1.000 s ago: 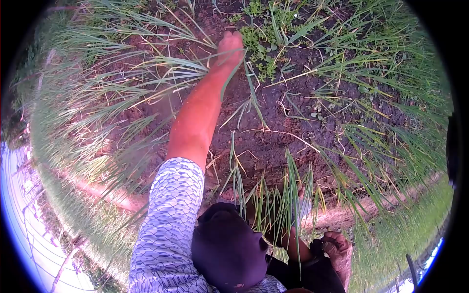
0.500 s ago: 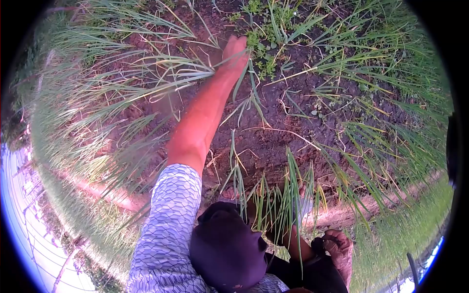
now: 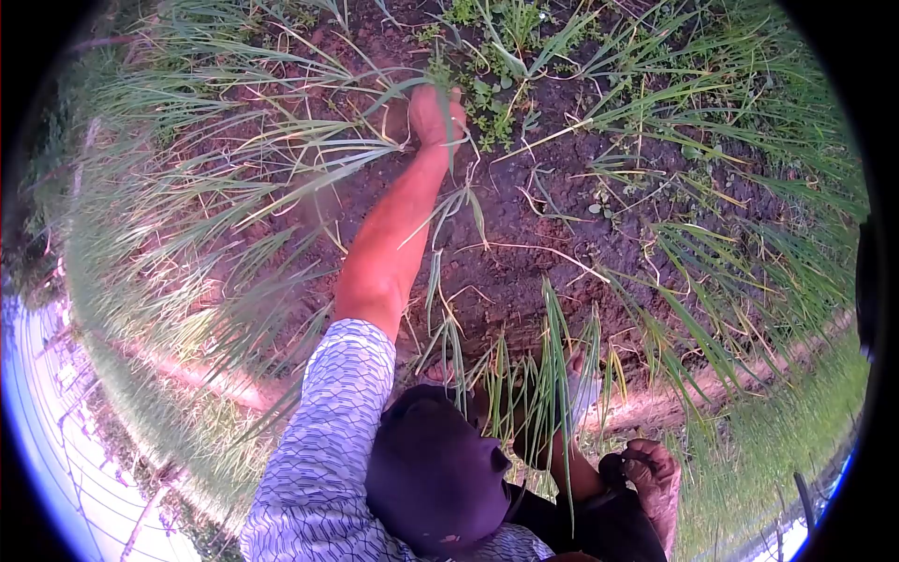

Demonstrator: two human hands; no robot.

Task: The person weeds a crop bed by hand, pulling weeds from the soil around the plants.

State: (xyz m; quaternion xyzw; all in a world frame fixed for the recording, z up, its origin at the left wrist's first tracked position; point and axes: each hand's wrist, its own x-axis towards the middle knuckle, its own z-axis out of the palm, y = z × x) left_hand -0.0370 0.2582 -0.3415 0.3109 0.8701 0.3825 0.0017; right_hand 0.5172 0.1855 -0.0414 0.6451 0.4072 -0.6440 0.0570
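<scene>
My left hand (image 3: 434,116) reaches far forward, low over the dark soil, with its fingers closed. A blurred tuft of small leafy weed (image 3: 438,71) shows at its fingertips, and long onion-like leaves (image 3: 351,161) lie beside the wrist. A bigger patch of leafy weeds (image 3: 492,103) grows just right of the hand. At lower right, my right hand (image 3: 655,476) is curled near my dark-clothed leg. Something small and dark (image 3: 613,470) shows at its fingers; its kind is unclear.
Rows of long green leaves (image 3: 721,84) spread across the soil bed (image 3: 524,225) on both sides. Several thin leaves (image 3: 552,375) stand close before my legs. A rounded dark cloth shape (image 3: 431,478) fills the bottom middle. A pale dirt strip (image 3: 215,375) borders the bed.
My left hand has drawn slightly back and left, and a blurred green tuft now shows at its fingers. My right hand stays almost in place. The view has shifted slightly.
</scene>
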